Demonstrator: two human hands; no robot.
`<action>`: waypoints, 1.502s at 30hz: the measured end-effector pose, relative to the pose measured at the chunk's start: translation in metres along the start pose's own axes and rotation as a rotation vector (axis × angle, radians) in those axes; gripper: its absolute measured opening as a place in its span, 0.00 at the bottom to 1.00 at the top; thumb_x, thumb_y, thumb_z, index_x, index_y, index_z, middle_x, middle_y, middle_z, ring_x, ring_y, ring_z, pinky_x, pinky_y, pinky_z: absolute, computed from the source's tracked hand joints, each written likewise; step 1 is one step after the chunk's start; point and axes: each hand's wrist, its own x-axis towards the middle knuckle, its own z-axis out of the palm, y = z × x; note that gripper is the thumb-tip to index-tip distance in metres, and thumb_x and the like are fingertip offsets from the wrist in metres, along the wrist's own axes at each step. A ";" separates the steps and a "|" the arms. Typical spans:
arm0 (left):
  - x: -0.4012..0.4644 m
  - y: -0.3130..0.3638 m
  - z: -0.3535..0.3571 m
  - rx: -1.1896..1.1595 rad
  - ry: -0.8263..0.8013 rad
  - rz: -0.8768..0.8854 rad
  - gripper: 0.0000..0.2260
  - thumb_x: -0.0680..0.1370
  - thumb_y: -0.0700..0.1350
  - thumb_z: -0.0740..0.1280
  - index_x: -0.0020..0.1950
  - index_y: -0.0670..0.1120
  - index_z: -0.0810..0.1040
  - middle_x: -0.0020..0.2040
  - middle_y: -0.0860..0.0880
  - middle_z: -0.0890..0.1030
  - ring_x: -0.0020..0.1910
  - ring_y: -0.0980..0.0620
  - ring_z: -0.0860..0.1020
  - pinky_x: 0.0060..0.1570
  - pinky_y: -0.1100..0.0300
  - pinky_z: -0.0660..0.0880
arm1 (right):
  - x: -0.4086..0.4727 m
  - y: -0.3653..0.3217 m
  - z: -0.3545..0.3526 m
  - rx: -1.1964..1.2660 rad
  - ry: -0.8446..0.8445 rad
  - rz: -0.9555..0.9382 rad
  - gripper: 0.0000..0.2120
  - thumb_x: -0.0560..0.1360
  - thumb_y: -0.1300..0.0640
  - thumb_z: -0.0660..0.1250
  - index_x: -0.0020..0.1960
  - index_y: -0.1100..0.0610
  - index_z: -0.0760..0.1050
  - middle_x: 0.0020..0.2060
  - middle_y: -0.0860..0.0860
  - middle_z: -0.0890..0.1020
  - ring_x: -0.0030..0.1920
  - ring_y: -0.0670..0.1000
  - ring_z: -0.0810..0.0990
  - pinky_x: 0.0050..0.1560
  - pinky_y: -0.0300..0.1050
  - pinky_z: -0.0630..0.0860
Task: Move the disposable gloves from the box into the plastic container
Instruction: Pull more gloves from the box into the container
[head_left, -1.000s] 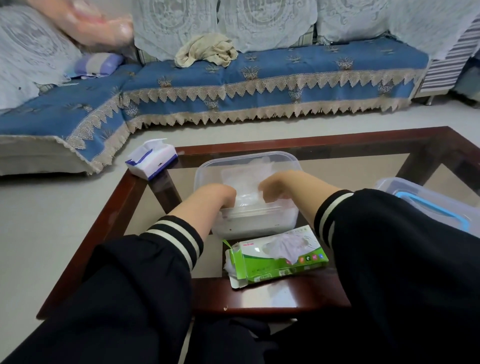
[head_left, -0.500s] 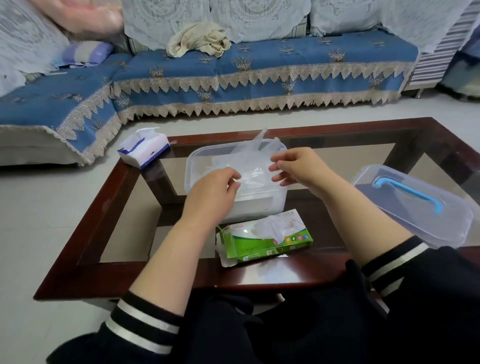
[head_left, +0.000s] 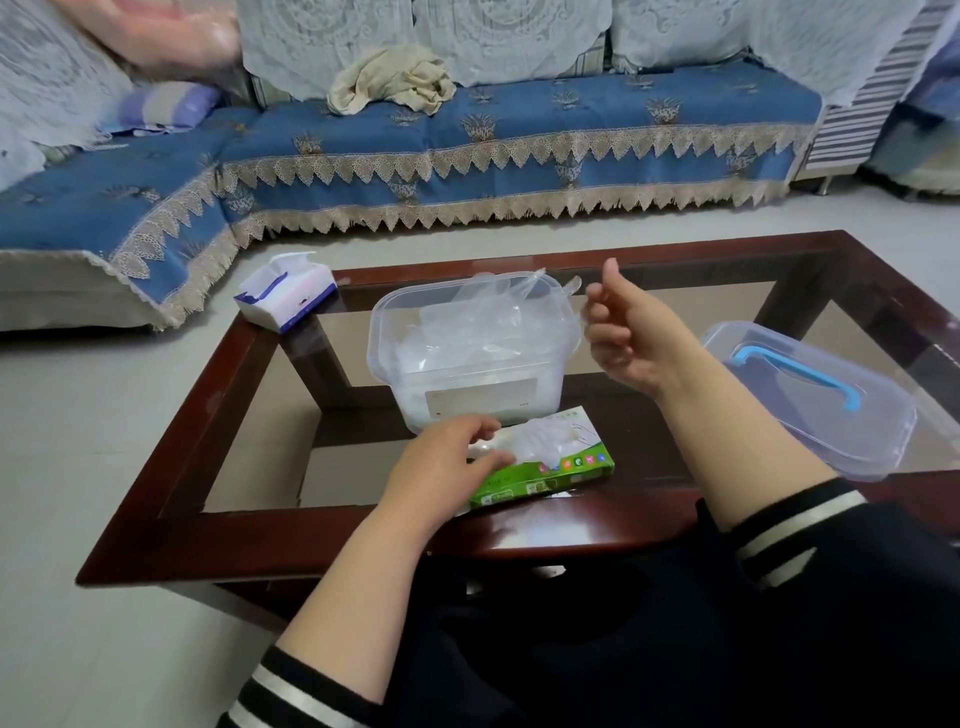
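A: The person's left hand (head_left: 451, 457) is no longer up at the plastic container (head_left: 470, 358); it is now resting on the near end of the green box (head_left: 545, 470), fingers relaxed over the opening and lying against the gloves in the box (head_left: 543, 441).

B: And the right hand (head_left: 621, 332)?

A: It is hovering just beside the container's right rim, fingers loosely curled with the thumb up, holding nothing. A second ago both hands were down inside the container pressing; half a second ago they were lifting out over its rim.

B: So a batch is already delivered?

A: It is looking that way. The loose gloves (head_left: 488, 322) are lying crumpled inside the container, some of them poking up above the far rim. The hands are coming away from that pile, and the left one is going back for more.

B: Is the box empty yet?

A: No, a clear wad is bulging from its top opening. The box is lying flat on the desk (head_left: 857, 270), touching or just in front of the container's near wall.

B: The lid (head_left: 810, 395)?

A: It is sitting off to the right on the desk, blue handle up, well apart from the container. Judging by that, the closing step is not yet due; another pull from the box is probably coming next.
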 end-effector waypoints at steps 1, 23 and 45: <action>-0.001 -0.004 0.003 0.041 -0.068 -0.002 0.19 0.73 0.55 0.72 0.63 0.53 0.76 0.59 0.56 0.78 0.60 0.56 0.74 0.57 0.59 0.71 | -0.009 0.005 -0.003 0.015 -0.040 0.013 0.22 0.78 0.39 0.56 0.36 0.54 0.72 0.24 0.46 0.69 0.17 0.41 0.61 0.15 0.30 0.55; 0.017 -0.022 0.038 0.154 -0.183 -0.005 0.26 0.73 0.47 0.72 0.70 0.58 0.69 0.66 0.55 0.70 0.67 0.50 0.64 0.67 0.49 0.65 | -0.042 0.074 0.019 -0.948 0.225 -0.402 0.13 0.78 0.56 0.65 0.38 0.57 0.83 0.36 0.46 0.84 0.40 0.41 0.80 0.45 0.36 0.73; 0.008 -0.013 0.046 0.341 -0.254 -0.021 0.34 0.75 0.64 0.63 0.75 0.68 0.48 0.75 0.52 0.55 0.70 0.43 0.62 0.66 0.44 0.63 | -0.035 0.091 -0.011 -0.964 0.509 -0.248 0.26 0.76 0.51 0.67 0.71 0.60 0.68 0.69 0.54 0.73 0.67 0.51 0.72 0.65 0.43 0.66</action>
